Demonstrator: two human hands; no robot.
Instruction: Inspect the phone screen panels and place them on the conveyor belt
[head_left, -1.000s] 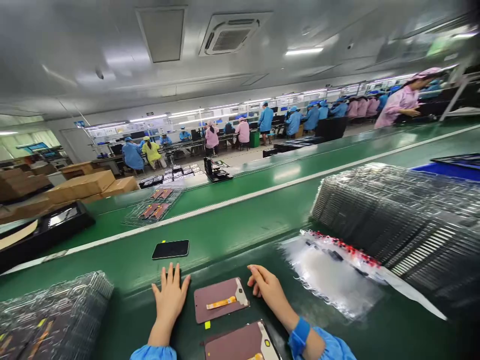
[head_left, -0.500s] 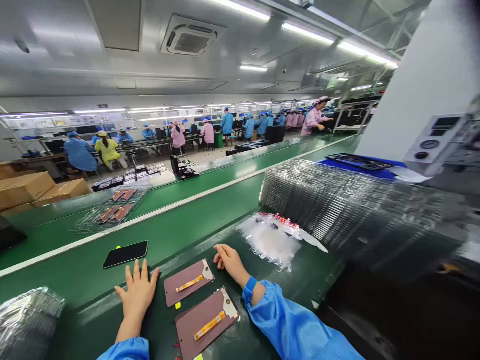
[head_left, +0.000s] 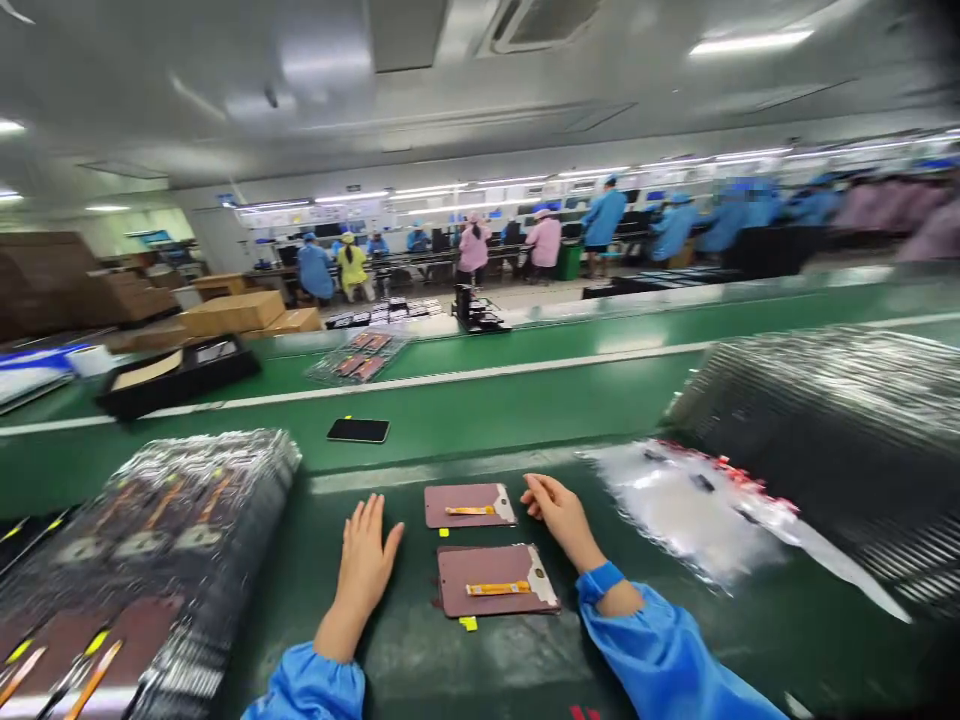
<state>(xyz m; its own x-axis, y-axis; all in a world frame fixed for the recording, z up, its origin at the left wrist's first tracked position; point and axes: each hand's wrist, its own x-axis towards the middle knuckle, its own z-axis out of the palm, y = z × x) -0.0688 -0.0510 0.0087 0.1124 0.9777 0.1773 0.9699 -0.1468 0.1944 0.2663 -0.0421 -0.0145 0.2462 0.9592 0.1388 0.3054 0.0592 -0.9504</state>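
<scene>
**Head view: two hands rest by two brown panels**

The head camera looks down at a dark green work mat (head_left: 675, 640). Two brown phone panels lie flat on it, backs up, so their thin orange strips show. The far panel (head_left: 469, 505) sits just above the near panel (head_left: 496, 580), a little apart.

The left hand (head_left: 365, 562) lies flat on the mat, fingers spread and loose, holding nothing. It is beside the panels but not touching them. The right hand (head_left: 559, 515) sits at the right edge of the far panel. Its fingers are curled softly, and the tips seem to touch that edge (it is too small to be sure). It grips nothing.

The panels lie face down, likely to keep the glass side safe and the strips easy to reach. They sit right between the hands, close to both.

To the left is a stack of clear trays (head_left: 150, 540) with more panels inside. To the right is a heap of clear plastic bags (head_left: 690, 510) and another, blurry, stack of trays (head_left: 825, 420). A black phone (head_left: 358, 430) lies alone on the green belt (head_left: 525, 400) behind. Nothing blocks the way from the hands to the panels. People in blue and pink coats work far off.
</scene>
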